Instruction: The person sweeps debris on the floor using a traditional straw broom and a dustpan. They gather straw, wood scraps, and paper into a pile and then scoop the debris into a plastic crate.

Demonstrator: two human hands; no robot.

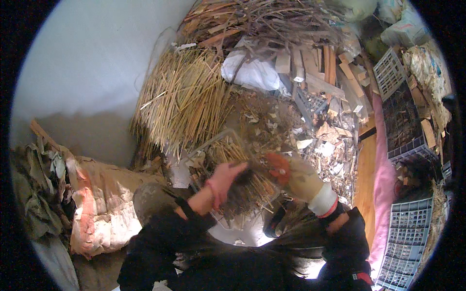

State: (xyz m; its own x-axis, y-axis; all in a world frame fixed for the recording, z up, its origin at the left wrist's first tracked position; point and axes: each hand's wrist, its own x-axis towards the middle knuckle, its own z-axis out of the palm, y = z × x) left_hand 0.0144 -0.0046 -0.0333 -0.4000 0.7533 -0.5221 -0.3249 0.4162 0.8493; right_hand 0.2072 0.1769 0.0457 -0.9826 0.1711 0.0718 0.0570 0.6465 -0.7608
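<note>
My left hand (222, 182), in a pink glove, reaches over a shallow, pale-rimmed container (235, 134) that looks like plastic. Cut dry stalks (227, 150) lie inside the container. A dark patch under the left fingers is blurred, and whether they grip anything is unclear. My right hand (293, 176) wears a cream work glove with orange on its fingers and a white knitted cuff. It is above the container's right side, its fingers curled. What lies within those fingers is hidden by blur and the glove.
A large bundle of dry stalks (185, 98) leans by the pale wall (87, 54). Branches (262, 18), wood offcuts (324, 69) and a white sack (249, 72) are piled ahead. Plastic crates (406, 240) line the right side. A paper sack (109, 207) stands at left.
</note>
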